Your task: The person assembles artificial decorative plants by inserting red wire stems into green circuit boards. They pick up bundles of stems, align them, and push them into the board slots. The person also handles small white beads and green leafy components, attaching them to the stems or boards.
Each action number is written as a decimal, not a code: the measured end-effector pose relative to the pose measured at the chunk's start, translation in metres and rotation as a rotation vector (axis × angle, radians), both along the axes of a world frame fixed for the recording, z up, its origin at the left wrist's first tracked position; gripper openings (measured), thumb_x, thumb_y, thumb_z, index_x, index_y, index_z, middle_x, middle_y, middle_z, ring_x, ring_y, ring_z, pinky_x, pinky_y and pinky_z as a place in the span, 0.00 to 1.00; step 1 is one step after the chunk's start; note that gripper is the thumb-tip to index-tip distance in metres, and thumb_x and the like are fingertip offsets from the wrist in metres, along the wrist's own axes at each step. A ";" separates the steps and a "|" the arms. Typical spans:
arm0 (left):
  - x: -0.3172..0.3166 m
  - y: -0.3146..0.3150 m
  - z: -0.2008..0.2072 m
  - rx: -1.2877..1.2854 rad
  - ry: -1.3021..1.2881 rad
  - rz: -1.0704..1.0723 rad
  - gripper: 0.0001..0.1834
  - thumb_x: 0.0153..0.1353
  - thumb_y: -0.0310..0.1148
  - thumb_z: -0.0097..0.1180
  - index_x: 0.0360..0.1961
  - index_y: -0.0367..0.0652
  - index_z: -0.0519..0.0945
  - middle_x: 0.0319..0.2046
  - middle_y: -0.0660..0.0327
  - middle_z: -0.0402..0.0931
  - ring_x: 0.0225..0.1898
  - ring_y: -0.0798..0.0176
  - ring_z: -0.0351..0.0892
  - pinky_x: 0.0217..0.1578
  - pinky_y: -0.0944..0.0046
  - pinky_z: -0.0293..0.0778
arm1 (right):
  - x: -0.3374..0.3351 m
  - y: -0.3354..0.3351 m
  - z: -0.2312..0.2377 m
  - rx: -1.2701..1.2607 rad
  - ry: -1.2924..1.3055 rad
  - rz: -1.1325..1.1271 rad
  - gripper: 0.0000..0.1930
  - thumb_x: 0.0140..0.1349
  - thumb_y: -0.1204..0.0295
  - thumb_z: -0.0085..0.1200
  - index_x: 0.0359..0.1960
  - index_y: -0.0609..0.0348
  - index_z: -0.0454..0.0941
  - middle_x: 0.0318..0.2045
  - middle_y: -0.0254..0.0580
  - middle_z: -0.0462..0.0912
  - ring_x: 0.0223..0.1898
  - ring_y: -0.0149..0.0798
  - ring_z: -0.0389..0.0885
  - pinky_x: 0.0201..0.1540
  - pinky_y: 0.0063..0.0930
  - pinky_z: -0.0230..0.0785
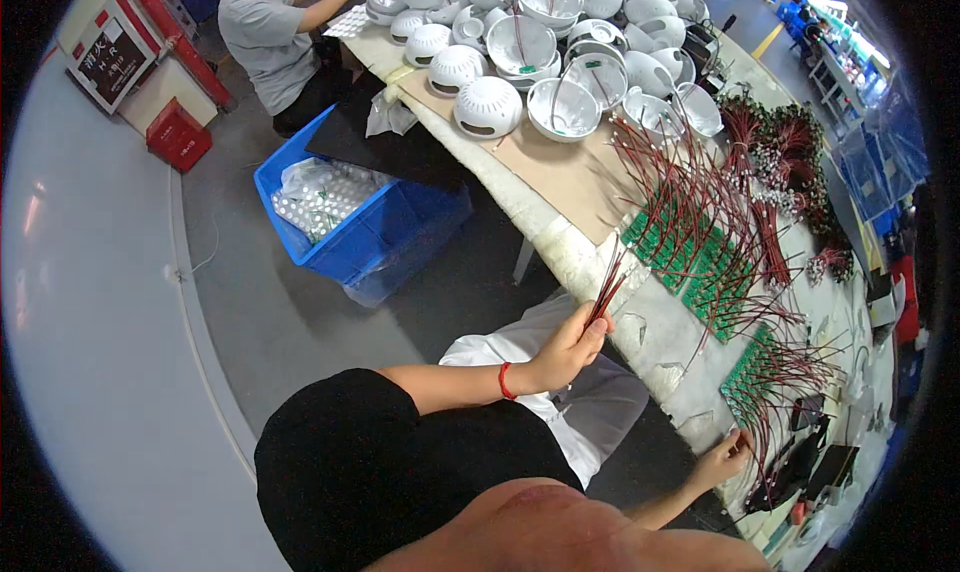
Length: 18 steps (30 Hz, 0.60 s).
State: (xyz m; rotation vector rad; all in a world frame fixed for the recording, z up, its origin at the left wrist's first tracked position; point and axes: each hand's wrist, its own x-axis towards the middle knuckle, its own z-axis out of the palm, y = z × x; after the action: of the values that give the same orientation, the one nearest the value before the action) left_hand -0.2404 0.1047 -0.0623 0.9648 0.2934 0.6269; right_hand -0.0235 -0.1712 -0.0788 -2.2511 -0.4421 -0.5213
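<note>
My left hand [575, 347], with a red cord round its wrist, is closed around a bundle of dark red wires [607, 290]. The wires stick up past the fingers at the table's near edge. Farther right, my right hand [722, 460] has its fingertips together at the lower end of a small panel of green circuit boards [748, 380]; what they pinch is too small to make out. Red and black wires fan out from these boards. Beyond lies a larger group of wired green circuit boards [690, 262].
White round plastic housings [488, 107] crowd the table's far end. Wire bundles [785, 137] lie along its right side. A blue bin [375, 234] with bagged white parts stands on the floor to the left. Another person [270, 47] sits at the far left corner.
</note>
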 end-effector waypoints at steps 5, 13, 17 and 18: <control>0.003 -0.002 0.000 0.019 0.014 -0.006 0.12 0.70 0.40 0.37 0.38 0.42 0.66 0.17 0.73 0.53 0.18 0.79 0.50 0.18 0.76 0.52 | 0.031 -0.041 -0.008 -0.151 -0.005 -0.133 0.17 0.64 0.66 0.49 0.43 0.72 0.75 0.40 0.57 0.78 0.40 0.50 0.76 0.44 0.36 0.67; 0.003 -0.008 0.003 0.049 0.042 -0.016 0.13 0.70 0.41 0.37 0.38 0.43 0.66 0.18 0.73 0.54 0.18 0.80 0.51 0.19 0.77 0.53 | 0.092 -0.087 -0.051 -0.105 -0.109 0.028 0.18 0.66 0.66 0.43 0.50 0.70 0.70 0.47 0.54 0.75 0.46 0.46 0.74 0.48 0.34 0.65; 0.006 -0.014 -0.001 0.054 0.053 -0.034 0.12 0.70 0.40 0.37 0.38 0.42 0.66 0.18 0.73 0.55 0.18 0.79 0.52 0.19 0.77 0.55 | 0.085 -0.062 -0.045 -0.034 -0.157 0.111 0.18 0.67 0.70 0.40 0.54 0.69 0.66 0.50 0.53 0.74 0.49 0.45 0.72 0.51 0.33 0.63; 0.007 -0.016 -0.002 0.050 0.050 -0.041 0.12 0.70 0.40 0.37 0.38 0.42 0.66 0.18 0.73 0.55 0.18 0.79 0.52 0.19 0.77 0.55 | 0.086 -0.064 -0.041 -0.069 -0.130 0.130 0.18 0.67 0.70 0.40 0.54 0.70 0.66 0.50 0.53 0.73 0.49 0.46 0.72 0.52 0.34 0.63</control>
State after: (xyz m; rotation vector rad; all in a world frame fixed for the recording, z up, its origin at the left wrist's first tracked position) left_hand -0.2330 0.0888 -0.0639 1.0329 0.3028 0.5758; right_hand 0.0624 -0.2350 -0.1202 -2.2436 -0.6771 -0.5947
